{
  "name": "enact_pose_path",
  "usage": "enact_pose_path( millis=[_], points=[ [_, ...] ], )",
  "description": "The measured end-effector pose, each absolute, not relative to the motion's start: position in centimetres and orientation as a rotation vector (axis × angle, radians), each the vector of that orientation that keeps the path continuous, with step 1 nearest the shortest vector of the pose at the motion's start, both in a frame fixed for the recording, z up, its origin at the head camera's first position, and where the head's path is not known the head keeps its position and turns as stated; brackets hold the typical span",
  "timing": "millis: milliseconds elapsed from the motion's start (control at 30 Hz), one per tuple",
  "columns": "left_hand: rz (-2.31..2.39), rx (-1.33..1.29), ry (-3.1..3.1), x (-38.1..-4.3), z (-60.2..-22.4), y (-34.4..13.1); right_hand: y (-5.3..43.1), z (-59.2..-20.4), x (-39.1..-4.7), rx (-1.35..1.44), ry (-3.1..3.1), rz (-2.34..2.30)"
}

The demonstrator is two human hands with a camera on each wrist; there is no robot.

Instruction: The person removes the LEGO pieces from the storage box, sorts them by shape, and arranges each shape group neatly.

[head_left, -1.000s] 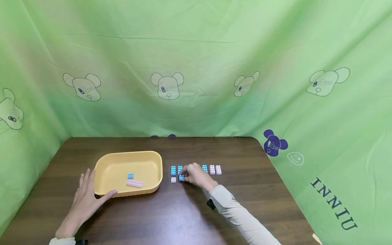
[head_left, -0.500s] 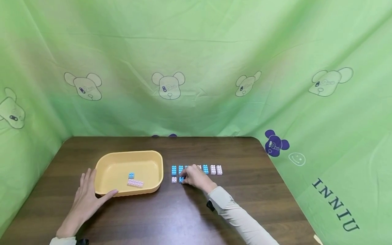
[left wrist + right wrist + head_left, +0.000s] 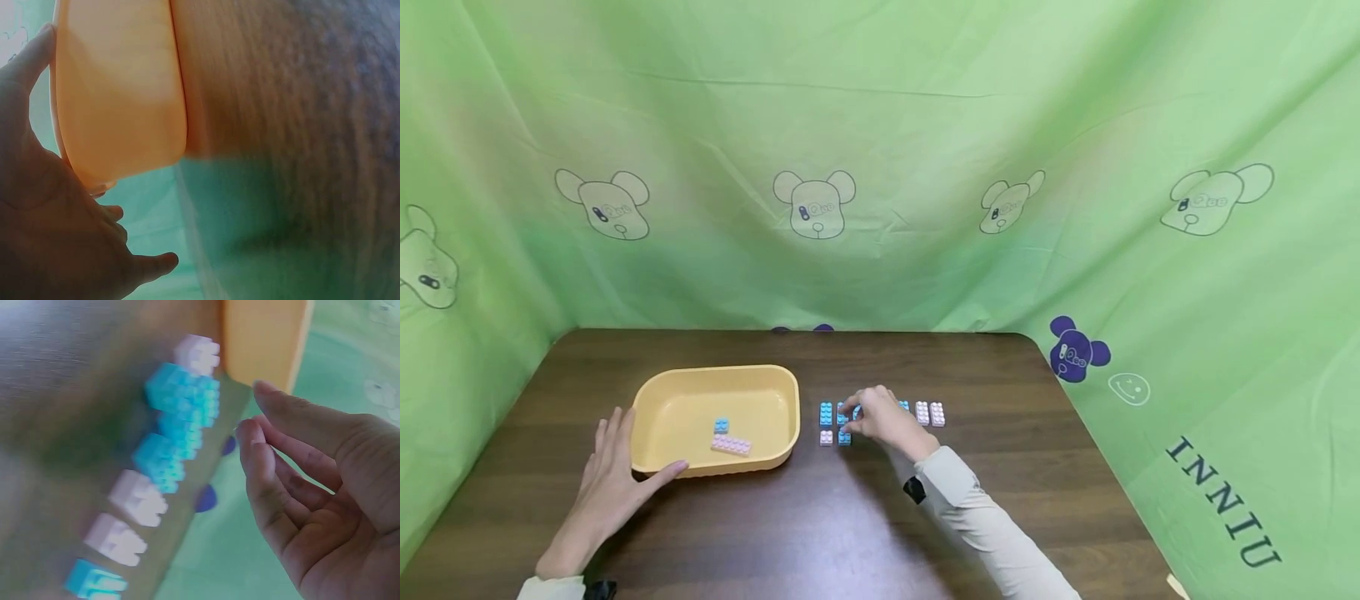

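My left hand rests against the left end of the yellow tray, fingers straight along its outside and thumb at the near rim. Inside the tray lie a small blue block and a long pink block. Just above the rows of toy building blocks hovers my right hand, thumb and fingertips slightly apart with nothing between them. Below its fingers sits a small blue block, beside a small pink block. In the right wrist view, blue and pink blocks run in a line away from the fingertips.
Behind the small blocks stands a row of longer ones, from a blue block to a pink block at the right; the right hand hides its middle. A green curtain rises behind the brown table.
My right hand has let go of the small blue block, which stays on the table beside the small pink one, and has lifted slightly. The left hand keeps its place at the tray.
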State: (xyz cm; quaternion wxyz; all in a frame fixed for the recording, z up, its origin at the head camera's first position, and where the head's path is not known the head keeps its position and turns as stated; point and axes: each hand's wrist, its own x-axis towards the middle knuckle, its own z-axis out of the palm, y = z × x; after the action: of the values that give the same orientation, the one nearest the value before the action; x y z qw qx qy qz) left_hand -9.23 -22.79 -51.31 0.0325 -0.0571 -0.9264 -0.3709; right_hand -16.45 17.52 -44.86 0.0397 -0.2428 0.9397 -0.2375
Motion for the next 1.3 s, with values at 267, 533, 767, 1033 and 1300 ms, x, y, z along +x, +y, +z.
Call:
enact_pose_path(
  millis=[267,533,767,1033,1300],
  points=[
    [-1.135,-0.163,-2.851,-9.3,-51.2,-22.8,15.6,-42.1,-17.9,-0.805,2.871,-0.800],
    [-1.153,-0.165,-2.847,-9.1,-51.2,-22.8,12.5,-41.6,-19.6,-0.807,2.799,-0.858],
    [-1.146,-0.159,-2.846,-9.2,-51.4,-22.9,9.1,-41.7,-21.2,-0.833,2.747,-0.837],
    [-1.145,-0.145,-2.848,-9.2,-51.4,-22.9,4.7,-41.8,-22.6,-0.876,2.680,-0.722],
    [-1.153,-0.131,-2.868,-9.3,-51.2,-22.8,1.8,-42.8,-23.7,-0.938,2.641,-0.599]
  ],
)
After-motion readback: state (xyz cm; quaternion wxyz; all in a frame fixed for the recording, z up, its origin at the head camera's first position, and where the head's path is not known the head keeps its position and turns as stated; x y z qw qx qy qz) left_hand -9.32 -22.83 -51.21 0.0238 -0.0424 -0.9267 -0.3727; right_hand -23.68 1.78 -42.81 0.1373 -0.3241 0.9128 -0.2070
